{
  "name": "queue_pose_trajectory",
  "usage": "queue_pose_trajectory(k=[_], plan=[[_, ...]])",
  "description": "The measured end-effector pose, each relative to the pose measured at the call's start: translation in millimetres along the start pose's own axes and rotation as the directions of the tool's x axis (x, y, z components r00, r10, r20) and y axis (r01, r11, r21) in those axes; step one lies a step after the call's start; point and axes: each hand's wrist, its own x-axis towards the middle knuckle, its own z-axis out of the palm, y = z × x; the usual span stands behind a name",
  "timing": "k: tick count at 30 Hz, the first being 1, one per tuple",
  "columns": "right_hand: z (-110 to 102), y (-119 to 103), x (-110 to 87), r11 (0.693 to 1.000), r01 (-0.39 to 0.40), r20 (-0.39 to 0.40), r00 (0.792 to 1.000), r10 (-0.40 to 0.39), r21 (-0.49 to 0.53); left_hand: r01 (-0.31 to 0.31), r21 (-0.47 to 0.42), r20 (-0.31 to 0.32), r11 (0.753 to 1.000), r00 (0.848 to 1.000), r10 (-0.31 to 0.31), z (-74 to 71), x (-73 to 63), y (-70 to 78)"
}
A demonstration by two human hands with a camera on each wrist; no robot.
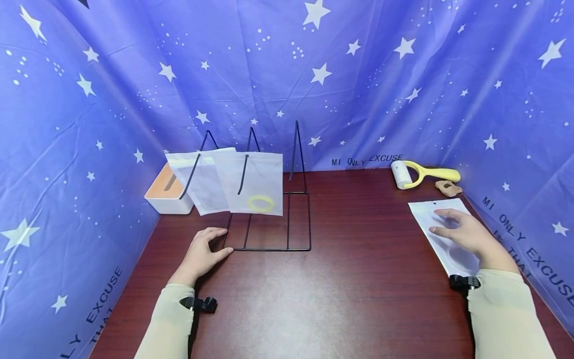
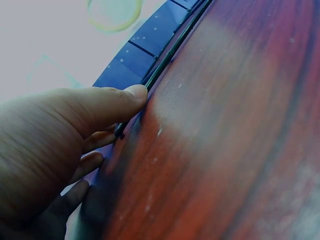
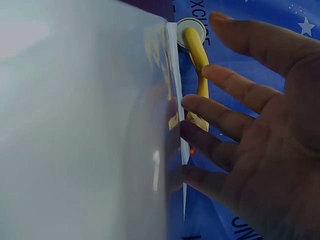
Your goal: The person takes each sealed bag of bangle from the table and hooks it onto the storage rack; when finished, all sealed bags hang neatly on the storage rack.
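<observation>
A black wire display rack [image 1: 310, 219] stands on the table, with white zip bags [image 1: 264, 172] hanging on two of its prongs; a yellow ring shows on the right-hand bag. At the rack's front left corner my left hand [image 1: 204, 254] pinches the base wire [image 2: 172, 52], thumb in front and fingers at the side. On the right lies a stack of white bags [image 1: 441, 244], a hole near its top edge. Over it is my right hand [image 1: 471, 237], fingers spread. In the right wrist view the fingertips [image 3: 192, 102] come up against the stack's edge [image 3: 172, 65].
An orange-topped white tissue box [image 1: 168, 197] sits behind the rack on the left. A yellow-handled roller [image 1: 421, 174] and a small brown object [image 1: 448, 188] lie at the back right. Blue starry cloth [image 1: 269, 75] surrounds the table [image 1: 332, 299].
</observation>
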Motion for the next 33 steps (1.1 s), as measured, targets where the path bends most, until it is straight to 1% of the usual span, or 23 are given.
queue_pose_trajectory(k=[4,10,20,29,33], plan=[[-1.9,-0.4,-1.4,0.999,0.019,0.058,0.998,-0.016,-0.047,0.008,-0.001,0.009,1.000,1.000,-0.008,-1.1,-0.8,1.0],[-1.8,-5.0,-1.2,0.994,0.087,0.145,0.987,-0.077,-0.064,0.011,0.000,0.017,1.000,1.000,-0.011,-1.4,-0.9,0.5],[4.9,-21.8,-0.9,0.990,0.122,0.263,0.960,-0.098,-0.076,0.011,0.009,0.024,1.000,1.000,-0.011,0.5,-0.2,-1.2],[15.2,-45.6,-3.9,0.986,0.147,0.323,0.939,-0.117,-0.073,0.007,0.012,0.017,1.000,1.000,-0.008,0.8,0.0,-1.2],[18.7,-52.7,-3.5,0.984,0.154,0.331,0.936,-0.116,-0.093,0.014,0.008,0.020,1.000,1.000,-0.014,-0.1,0.1,-0.5]])
